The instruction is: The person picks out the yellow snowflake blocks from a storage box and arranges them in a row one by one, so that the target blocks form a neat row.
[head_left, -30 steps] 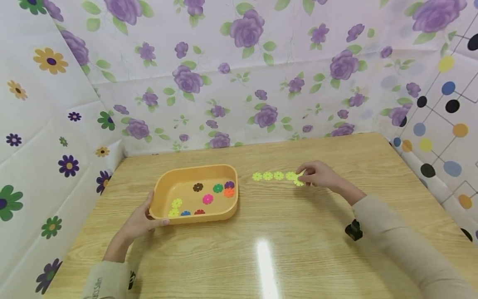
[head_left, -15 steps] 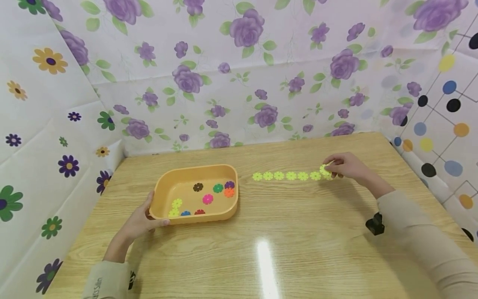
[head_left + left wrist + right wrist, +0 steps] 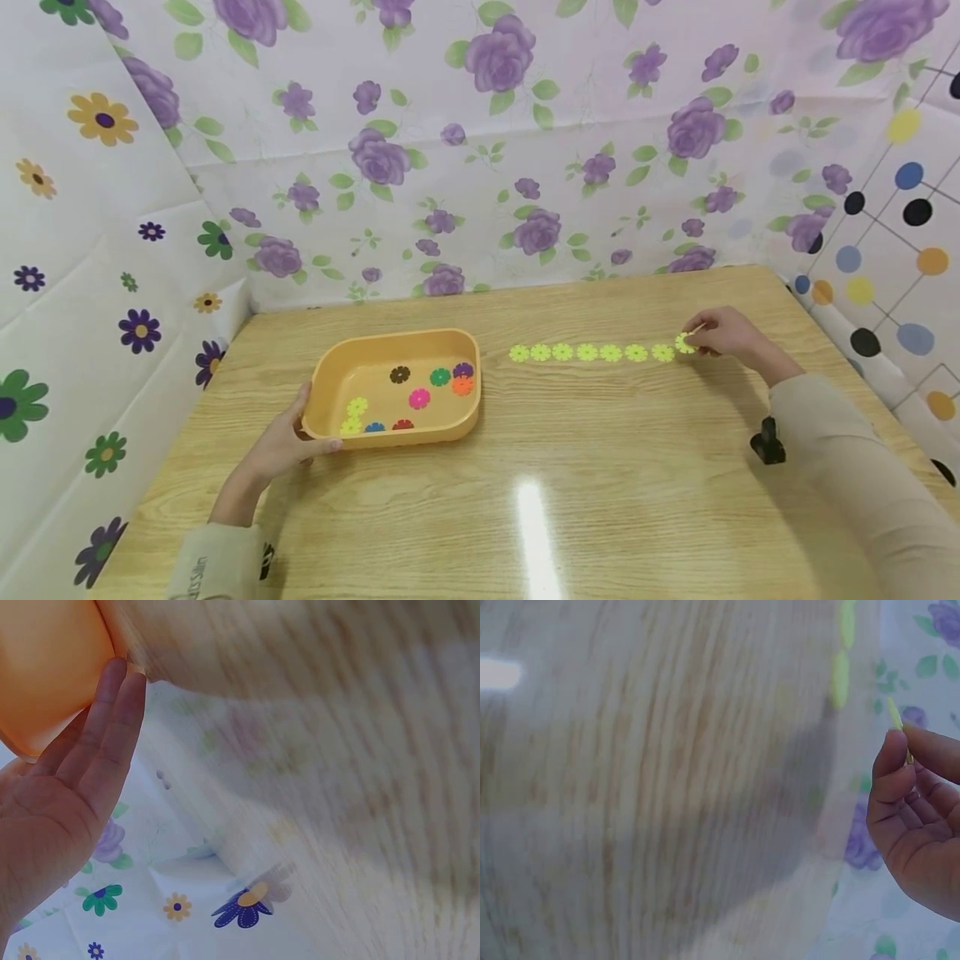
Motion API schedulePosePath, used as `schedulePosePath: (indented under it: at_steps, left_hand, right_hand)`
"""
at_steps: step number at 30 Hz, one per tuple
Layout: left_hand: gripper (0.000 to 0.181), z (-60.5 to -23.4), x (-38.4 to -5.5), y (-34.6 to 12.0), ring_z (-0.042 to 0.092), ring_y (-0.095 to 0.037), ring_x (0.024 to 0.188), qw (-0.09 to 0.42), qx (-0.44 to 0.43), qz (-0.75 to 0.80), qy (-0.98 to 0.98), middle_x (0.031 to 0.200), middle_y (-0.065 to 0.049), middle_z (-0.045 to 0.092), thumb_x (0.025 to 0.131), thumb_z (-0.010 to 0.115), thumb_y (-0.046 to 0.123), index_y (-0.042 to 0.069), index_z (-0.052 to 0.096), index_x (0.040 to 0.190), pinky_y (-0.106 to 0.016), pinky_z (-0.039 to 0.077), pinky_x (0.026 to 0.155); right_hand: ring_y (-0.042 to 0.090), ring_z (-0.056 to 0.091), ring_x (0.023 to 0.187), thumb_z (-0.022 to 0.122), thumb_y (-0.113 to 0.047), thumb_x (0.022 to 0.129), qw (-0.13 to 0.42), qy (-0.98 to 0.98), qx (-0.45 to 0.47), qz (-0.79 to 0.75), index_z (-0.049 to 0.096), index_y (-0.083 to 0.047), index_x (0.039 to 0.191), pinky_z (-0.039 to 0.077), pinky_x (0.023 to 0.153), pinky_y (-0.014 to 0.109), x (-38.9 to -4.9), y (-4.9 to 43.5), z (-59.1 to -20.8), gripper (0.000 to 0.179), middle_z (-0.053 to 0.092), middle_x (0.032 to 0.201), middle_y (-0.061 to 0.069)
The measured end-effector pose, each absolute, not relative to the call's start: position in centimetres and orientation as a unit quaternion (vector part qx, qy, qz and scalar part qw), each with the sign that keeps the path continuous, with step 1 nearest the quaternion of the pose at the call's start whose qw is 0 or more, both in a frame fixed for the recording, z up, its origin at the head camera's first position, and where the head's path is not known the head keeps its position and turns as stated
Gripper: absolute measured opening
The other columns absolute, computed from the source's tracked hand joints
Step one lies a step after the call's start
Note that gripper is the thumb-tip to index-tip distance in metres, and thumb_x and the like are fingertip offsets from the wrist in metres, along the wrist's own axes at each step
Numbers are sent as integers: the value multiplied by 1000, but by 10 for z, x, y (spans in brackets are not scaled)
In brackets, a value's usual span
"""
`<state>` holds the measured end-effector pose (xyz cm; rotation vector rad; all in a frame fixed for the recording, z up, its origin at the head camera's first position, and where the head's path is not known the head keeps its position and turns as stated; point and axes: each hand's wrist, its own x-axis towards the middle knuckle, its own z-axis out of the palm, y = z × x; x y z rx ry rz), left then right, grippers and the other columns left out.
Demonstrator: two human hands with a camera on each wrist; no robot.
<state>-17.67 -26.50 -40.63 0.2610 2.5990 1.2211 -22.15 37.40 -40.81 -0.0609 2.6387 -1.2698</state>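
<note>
My left hand (image 3: 279, 442) grips the near left corner of an orange plastic tray (image 3: 467, 427), thumb at the front rim and fingers along its side wall. In the left wrist view the fingers (image 3: 97, 735) lie against the tray's outside. Between thumb and fingertips my right hand (image 3: 726, 332) pinches a yellow snowflake disc (image 3: 683, 342); the right wrist view shows that disc edge-on (image 3: 895, 714), raised off the table. It is at the right end of a straight row of several yellow snowflake discs (image 3: 587, 352) lying on the table.
Inside the tray lie loose discs: yellow (image 3: 357, 407), brown (image 3: 400, 375), pink (image 3: 419, 398), green (image 3: 440, 377), orange (image 3: 462, 385), purple, blue and red. The wooden table (image 3: 420, 517) meets a flower-patterned sheet (image 3: 450, 208) at the back.
My right hand has moved rightward along the row, and more yellow discs now lie in it. It pinches one disc past the row's end. The left hand and tray stay put.
</note>
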Motion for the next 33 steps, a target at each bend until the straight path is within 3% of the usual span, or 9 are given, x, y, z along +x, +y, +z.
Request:
schedulePosePath:
  at_steps: [7,15,19,23,28,33]
  left_hand:
    - [110,-407,-178,-265,51,-28,93,126,93,422,893,145,-32,12,76,75,26,1,-9,143,-24,45,63]
    - [111,-408,-176,-265,50,-19,69,133,83,436,886,126,-33,43,76,75,22,4,-10,144,-31,45,53]
    - [110,-408,-176,-265,50,-18,68,133,83,439,885,125,-32,44,76,75,21,4,-10,144,-31,45,52]
    - [111,-408,-177,-265,48,-18,64,136,81,443,883,122,-32,46,76,75,22,4,-10,144,-32,45,51]
    - [112,-407,-177,-264,49,-19,69,137,78,439,885,134,-34,34,75,76,24,4,-10,144,-31,45,52]
    - [112,-407,-177,-265,50,-21,72,137,75,432,888,137,-34,28,75,76,25,4,-11,144,-31,45,53]
  right_hand:
    - [16,57,68,57,-8,87,131,901,7,-414,52,14,109,48,59,30,-227,382,-419,31,62,81,10]
    - [15,58,65,59,-6,85,136,903,12,-407,53,15,107,48,57,29,-228,385,-426,31,62,75,7]
    - [16,58,66,59,-9,86,109,916,12,-386,56,12,105,48,58,30,-228,386,-428,29,62,76,7]
    - [21,59,67,57,-12,88,62,923,17,-379,57,10,107,48,58,33,-226,383,-421,29,60,87,15]
    - [30,61,76,55,-18,91,48,918,2,-393,55,8,113,50,63,38,-221,372,-404,34,53,103,22]
    - [33,60,77,56,-22,91,42,914,-24,-403,55,5,115,49,64,40,-217,354,-390,36,55,100,17]
